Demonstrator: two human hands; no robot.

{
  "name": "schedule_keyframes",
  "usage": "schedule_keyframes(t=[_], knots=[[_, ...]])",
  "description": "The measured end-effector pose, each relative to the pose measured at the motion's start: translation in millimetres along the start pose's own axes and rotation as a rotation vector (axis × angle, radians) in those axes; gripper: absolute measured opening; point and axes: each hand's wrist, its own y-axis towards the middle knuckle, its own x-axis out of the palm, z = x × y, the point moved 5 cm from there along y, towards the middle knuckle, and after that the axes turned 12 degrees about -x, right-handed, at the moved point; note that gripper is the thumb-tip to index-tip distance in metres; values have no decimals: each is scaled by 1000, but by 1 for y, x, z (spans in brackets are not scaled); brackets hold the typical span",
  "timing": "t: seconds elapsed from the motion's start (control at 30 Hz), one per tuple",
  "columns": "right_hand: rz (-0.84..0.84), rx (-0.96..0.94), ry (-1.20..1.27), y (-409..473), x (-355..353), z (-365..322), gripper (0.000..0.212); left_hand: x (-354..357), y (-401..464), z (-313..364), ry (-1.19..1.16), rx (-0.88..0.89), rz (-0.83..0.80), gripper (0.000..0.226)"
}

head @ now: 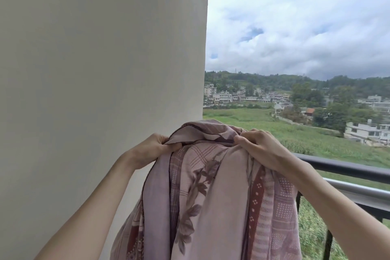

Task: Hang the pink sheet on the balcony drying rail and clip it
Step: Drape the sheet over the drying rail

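The pink sheet (211, 192), patterned with dark leaves and checks, hangs bunched in front of me and runs out of the frame's bottom edge. My left hand (150, 150) pinches its top edge at the left. My right hand (261, 148) grips the top edge at the right, close to the left hand. Both hold the sheet up at chest height beside the wall. A dark balcony rail (346, 169) runs behind my right forearm, with a paler metal rail (358, 191) just below it. No clip is in view.
A plain white wall (101, 69) fills the left half, its corner edge just behind the sheet. Dark vertical balusters (328, 245) stand under the rails at lower right. Beyond the railing lie green fields, houses and a cloudy sky.
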Motion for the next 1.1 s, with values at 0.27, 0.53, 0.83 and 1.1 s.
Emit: schedule_keyframes(t=[0.27, 0.53, 0.83, 1.1], knots=[[-93, 32, 21, 13, -1, 17, 66, -19, 34, 38, -142, 8, 142, 25], [-56, -110, -287, -11, -35, 45, 46, 13, 103, 130, 328, 256, 512, 57], [32, -169, -351, -31, -35, 81, 53, 71, 143, 23, 268, -99, 132, 19], [19, -304, -282, -22, -20, 87, 36, 84, 104, 6, -56, 84, 51, 29]])
